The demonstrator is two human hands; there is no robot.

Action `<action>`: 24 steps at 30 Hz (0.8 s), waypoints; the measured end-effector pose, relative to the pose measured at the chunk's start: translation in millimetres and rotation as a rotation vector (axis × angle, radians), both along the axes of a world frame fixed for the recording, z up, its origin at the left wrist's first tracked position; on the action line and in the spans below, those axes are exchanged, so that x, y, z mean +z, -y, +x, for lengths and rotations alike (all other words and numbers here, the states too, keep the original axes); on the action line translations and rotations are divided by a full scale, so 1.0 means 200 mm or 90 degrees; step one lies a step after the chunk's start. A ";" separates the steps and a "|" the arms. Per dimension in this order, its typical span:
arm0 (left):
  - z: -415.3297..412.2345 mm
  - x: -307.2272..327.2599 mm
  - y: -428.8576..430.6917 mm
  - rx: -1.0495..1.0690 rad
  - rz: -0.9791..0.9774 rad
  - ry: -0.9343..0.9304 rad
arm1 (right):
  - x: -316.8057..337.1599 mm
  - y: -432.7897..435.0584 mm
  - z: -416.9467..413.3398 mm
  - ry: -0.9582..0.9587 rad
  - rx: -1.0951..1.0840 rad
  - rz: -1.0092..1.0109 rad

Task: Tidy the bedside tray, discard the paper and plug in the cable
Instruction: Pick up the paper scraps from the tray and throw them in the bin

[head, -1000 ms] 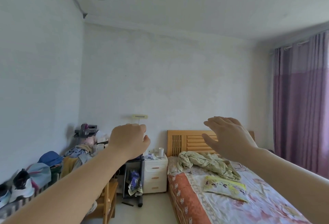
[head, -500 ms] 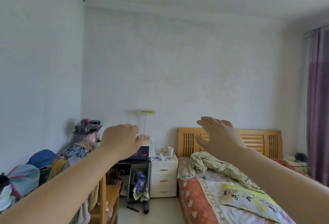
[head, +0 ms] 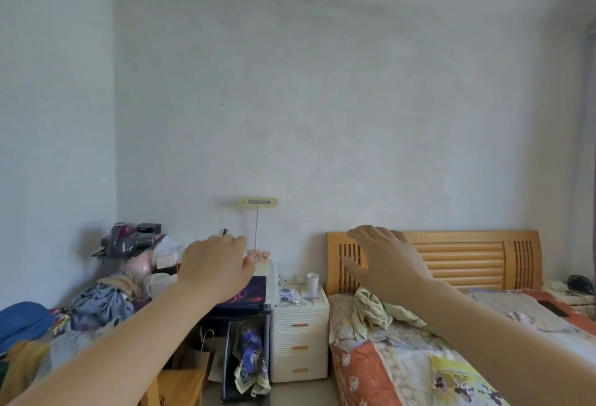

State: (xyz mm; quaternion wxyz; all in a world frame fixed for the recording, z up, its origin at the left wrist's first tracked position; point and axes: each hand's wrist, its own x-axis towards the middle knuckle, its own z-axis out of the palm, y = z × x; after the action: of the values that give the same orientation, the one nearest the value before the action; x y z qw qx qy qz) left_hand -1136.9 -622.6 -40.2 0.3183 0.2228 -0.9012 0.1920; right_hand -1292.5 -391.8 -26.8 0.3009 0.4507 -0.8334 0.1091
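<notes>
A white bedside cabinet (head: 300, 331) with three drawers stands between a cluttered desk and the bed. On its top lie a white paper cup (head: 312, 281), a crumpled paper packet (head: 287, 295) and small items, too far off to tell apart. A thin cable (head: 257, 228) hangs from a yellow wall fixture (head: 258, 202). My left hand (head: 216, 265) is raised in front of me with the fingers curled and nothing in it. Fingers spread, my right hand (head: 383, 260) hovers empty before the headboard. Both hands are well short of the cabinet.
A wooden-headboard bed (head: 451, 341) with rumpled bedding fills the right. A dark desk (head: 245, 296) with a laptop sits left of the cabinet, with piles of clothes (head: 96, 302) and a wooden chair (head: 180, 380) further left. Another nightstand (head: 577, 292) is at far right.
The view has swung down and left and moved nearer, so the cabinet and desk look larger. Both hands stay raised in much the same pose.
</notes>
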 end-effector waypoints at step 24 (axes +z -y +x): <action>-2.15 -0.09 1.28 0.087 -0.028 0.048 | -0.13 1.36 -2.32 0.041 0.056 0.026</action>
State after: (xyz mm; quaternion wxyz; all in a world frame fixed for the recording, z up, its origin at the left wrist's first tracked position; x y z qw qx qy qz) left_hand -1567.3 -879.0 -57.5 0.2754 0.2691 -0.8908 0.2413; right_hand -1757.3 -663.0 -53.1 0.2595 0.4894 -0.8239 0.1195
